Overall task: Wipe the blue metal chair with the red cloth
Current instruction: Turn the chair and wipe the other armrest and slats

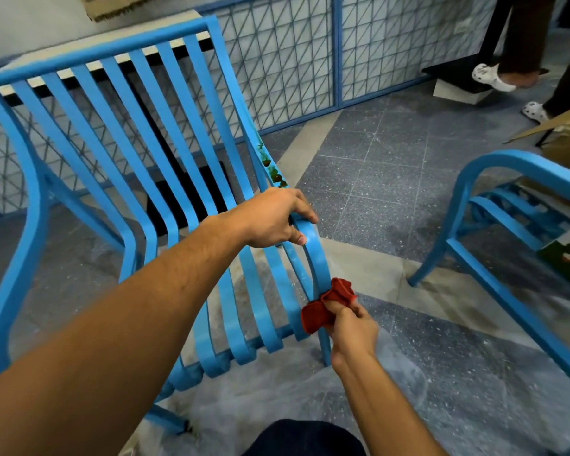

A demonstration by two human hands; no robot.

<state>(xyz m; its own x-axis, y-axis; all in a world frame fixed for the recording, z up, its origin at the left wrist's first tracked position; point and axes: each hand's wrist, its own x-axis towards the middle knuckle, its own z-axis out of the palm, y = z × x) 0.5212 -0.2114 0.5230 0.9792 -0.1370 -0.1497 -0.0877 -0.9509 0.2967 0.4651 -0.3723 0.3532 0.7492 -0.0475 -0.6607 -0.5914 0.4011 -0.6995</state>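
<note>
The blue metal chair [139, 166] with slatted back and seat fills the left and middle of the view. Dark green-brown stains [275, 174] mark its right side rail, just above my left hand. My left hand [270, 218] grips that right rail where back meets seat. Lower down, my right hand [351, 327] holds the bunched red cloth [329, 302] pressed against the same rail near the seat's front corner.
A second blue metal chair [507, 205] stands at the right with a printed card on its seat. Blue mesh panels [293, 60] line the back wall. A person's legs in white clogs [494, 77] stand at top right beside cardboard [560, 133]. Speckled tile floor lies between the chairs.
</note>
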